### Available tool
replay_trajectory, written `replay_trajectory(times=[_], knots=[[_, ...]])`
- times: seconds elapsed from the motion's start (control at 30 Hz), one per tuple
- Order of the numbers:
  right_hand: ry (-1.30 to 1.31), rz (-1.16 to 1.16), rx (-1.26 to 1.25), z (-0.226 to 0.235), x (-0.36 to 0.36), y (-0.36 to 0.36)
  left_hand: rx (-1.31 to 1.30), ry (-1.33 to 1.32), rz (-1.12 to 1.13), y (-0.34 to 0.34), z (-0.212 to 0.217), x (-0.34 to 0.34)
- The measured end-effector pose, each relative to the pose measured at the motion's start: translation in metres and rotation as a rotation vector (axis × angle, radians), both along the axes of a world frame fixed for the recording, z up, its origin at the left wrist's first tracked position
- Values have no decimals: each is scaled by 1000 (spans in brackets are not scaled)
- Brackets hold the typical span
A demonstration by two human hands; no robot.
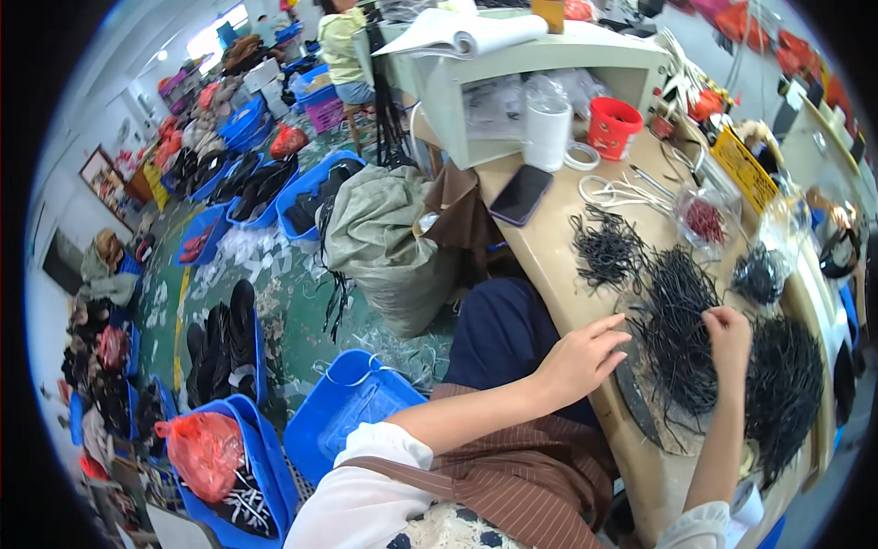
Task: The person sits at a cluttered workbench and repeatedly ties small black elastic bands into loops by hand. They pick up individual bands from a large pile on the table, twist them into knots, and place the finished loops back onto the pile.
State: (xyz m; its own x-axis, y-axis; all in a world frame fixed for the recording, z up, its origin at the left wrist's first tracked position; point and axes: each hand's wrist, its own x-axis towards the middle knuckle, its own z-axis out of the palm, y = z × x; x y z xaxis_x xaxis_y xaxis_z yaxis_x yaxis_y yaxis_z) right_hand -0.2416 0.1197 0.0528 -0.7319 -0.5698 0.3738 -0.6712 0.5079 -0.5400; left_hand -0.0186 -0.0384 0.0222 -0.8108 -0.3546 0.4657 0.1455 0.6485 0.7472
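A loose heap of thin black cords (677,311) lies on the tan worktable in front of me. At its left edge is my left hand (583,359), fingers stretched out and a little apart, with nothing visible in them. My right hand (729,340) is at the heap's right side, thumb and forefinger pinched together; whatever is between them is too small to make out. Behind this heap lies a smaller bunch of black cords (607,249), and a larger black bundle (782,393) is to the right. A long, dark, curved flat piece (637,403) rests below my left hand.
On the worktable (521,242) are a phone (521,195), a red cup (614,128), a white roll (547,137), white cords (622,194) and a bag of red pieces (702,220). A stuffed sack (389,247) and blue bins (347,412) stand left. Another person (343,46) sits farther back.
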Motion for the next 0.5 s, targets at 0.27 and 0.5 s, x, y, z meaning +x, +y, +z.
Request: replay_trajectory(times=[0.27,0.5], knots=[[-197,245,20,95,55,-23,-660,483,205,8,77,-19],[-627,426,213,133,102,-16,-684,404,-135,-25,92,-10]])
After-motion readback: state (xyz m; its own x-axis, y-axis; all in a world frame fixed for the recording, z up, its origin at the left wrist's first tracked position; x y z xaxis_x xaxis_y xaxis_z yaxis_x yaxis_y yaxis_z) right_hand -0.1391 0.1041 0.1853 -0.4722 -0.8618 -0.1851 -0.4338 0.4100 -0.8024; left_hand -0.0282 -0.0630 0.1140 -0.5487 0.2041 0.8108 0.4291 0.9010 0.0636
